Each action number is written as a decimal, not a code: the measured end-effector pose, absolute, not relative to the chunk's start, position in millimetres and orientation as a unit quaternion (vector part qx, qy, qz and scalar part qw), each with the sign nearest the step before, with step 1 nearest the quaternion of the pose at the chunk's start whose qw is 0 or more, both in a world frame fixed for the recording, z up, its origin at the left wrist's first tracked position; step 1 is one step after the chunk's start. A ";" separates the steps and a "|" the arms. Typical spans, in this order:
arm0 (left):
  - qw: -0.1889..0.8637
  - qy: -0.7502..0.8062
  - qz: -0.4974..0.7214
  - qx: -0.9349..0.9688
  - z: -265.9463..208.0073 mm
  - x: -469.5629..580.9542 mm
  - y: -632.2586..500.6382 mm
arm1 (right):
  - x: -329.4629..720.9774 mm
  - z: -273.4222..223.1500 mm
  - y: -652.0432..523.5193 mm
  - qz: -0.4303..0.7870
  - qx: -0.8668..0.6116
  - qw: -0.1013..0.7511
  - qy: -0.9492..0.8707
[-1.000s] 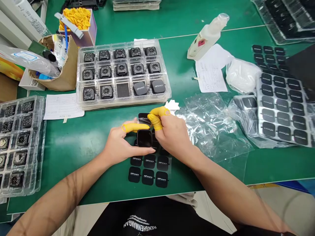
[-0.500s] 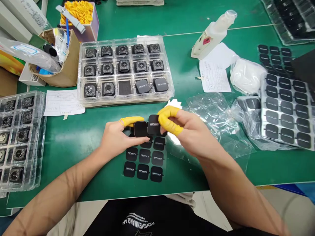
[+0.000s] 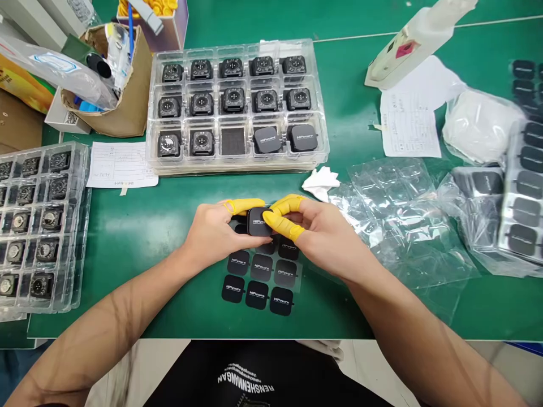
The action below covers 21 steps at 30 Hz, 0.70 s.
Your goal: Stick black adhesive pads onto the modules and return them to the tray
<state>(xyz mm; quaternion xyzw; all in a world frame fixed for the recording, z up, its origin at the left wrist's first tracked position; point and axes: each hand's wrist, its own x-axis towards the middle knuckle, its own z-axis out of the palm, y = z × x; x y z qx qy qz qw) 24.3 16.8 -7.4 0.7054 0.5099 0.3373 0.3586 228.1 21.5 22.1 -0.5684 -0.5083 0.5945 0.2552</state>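
My left hand (image 3: 216, 229), a yellow cot on its index finger, grips a square smartwatch body by its edges. Over the watch's face lies a black screen film (image 3: 257, 221) with white "HiFuture" lettering. My right hand (image 3: 316, 226), with yellow cots on thumb and index finger, has its thumb on the film's right part; its other fingertips are hidden behind the watch. Below both hands a sheet of black films (image 3: 262, 268) lies on the table, its upper rows partly covered.
A clear tray of watch bodies (image 3: 215, 120) stands ahead, one front compartment unfilled. Another watch tray (image 3: 80, 226) sits at left. A cardboard box (image 3: 131, 104), a white bottle (image 3: 407, 48), papers (image 3: 409, 133), crumpled tissue (image 3: 321, 182) and plastic packaging (image 3: 403, 220) lie around.
The film in my right hand moved left onto the watch face, covering the bare dark screen. My right thumb now rests on it. The camera view has shifted.
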 end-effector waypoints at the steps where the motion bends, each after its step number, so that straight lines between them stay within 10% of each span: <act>1: 0.357 0.511 0.338 0.705 -7.1 24.5 16.6 | 227.4 21.9 21.0 0.593 -0.570 0.258 -0.507; 21: 0.322 0.517 0.327 0.723 -11.9 23.2 16.8 | 225.5 17.2 19.9 0.562 -0.569 0.260 -0.541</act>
